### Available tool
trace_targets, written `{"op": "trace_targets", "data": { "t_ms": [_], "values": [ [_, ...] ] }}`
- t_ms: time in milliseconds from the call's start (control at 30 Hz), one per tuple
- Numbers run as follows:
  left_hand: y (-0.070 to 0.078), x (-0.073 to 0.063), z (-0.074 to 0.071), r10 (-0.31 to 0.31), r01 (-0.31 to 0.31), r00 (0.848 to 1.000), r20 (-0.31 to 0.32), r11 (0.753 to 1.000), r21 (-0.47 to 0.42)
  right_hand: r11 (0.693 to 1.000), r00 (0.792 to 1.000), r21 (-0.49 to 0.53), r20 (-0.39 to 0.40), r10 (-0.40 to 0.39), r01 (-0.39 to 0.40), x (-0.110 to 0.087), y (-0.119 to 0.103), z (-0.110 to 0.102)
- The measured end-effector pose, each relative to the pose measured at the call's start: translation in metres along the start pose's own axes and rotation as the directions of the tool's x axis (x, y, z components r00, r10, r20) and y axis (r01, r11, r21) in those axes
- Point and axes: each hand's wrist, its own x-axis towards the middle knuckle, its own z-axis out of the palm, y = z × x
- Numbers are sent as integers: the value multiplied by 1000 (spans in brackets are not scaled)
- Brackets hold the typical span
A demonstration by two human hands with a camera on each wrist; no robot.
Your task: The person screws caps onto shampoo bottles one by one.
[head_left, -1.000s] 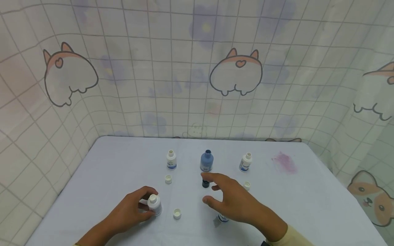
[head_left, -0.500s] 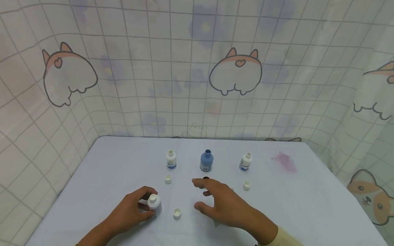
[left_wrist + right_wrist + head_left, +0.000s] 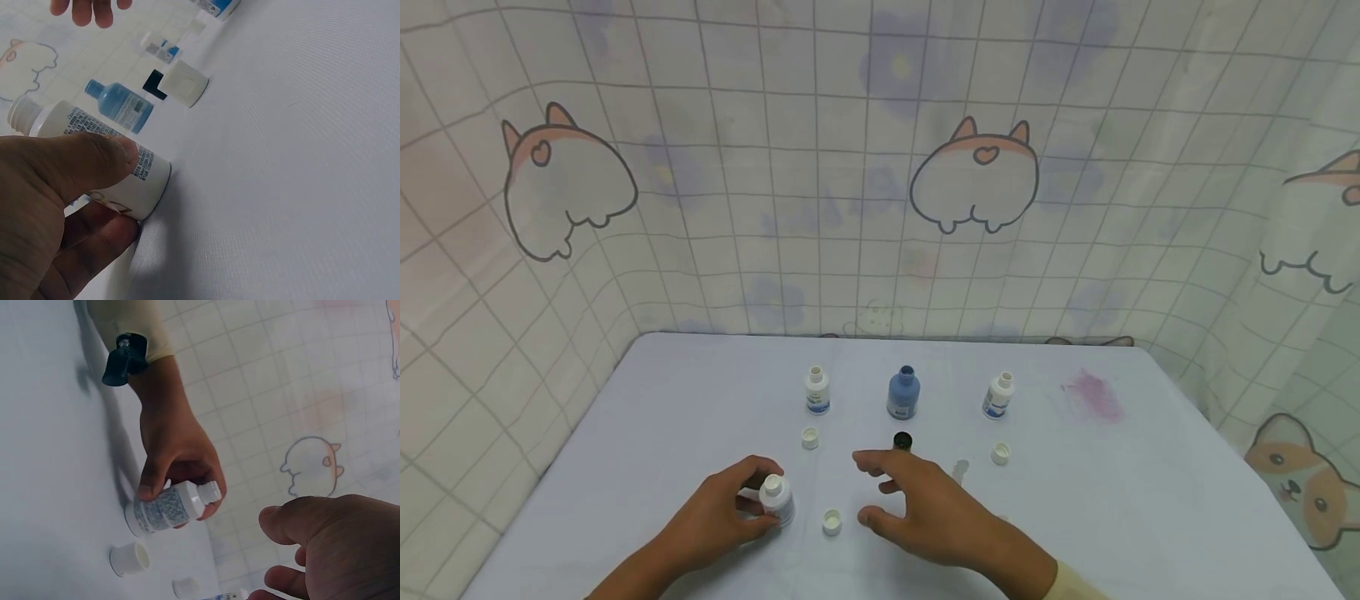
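Gripping uncapped white bottle (image 3: 779, 502): left hand (image 3: 728, 505); right hand (image 3: 927, 506), fingers wide; blue bottle (image 3: 903, 395) uncapped; contents hidden.

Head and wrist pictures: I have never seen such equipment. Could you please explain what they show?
No machine here: a person works bare-handed. The head picture looks forward and down; each wrist picture is taken from that wrist, hence the tilt. Towards the back of the white table stand a white bottle, a blue bottle and another white bottle, all uncapped. Three white caps and a black cap lie nearer the person. The left hand grips an uncapped bottle; the right hand hovers, holding nothing.
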Motion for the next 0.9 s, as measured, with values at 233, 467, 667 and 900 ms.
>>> {"op": "trace_targets", "data": {
  "t_ms": [233, 467, 667, 900],
  "values": [
    [0, 0, 0, -13, 13, 1000, 3, 1000, -6, 1000, 1000, 25, 3, -1, 1, 4, 5, 9],
    [0, 2, 0, -8, 8, 1000, -2, 1000, -4, 999, 999, 40, 32, 19, -20, 9, 8, 19],
    [-1, 1, 1, -21, 21, 1000, -4, 1000, 7, 998, 998, 41, 51, 35, -37, 13, 10, 29],
    [-1, 1, 1, -26, 26, 1000, -2, 1000, 14, 995, 994, 40, 63, 92, -94, 17, 14, 39]
  ]
}}
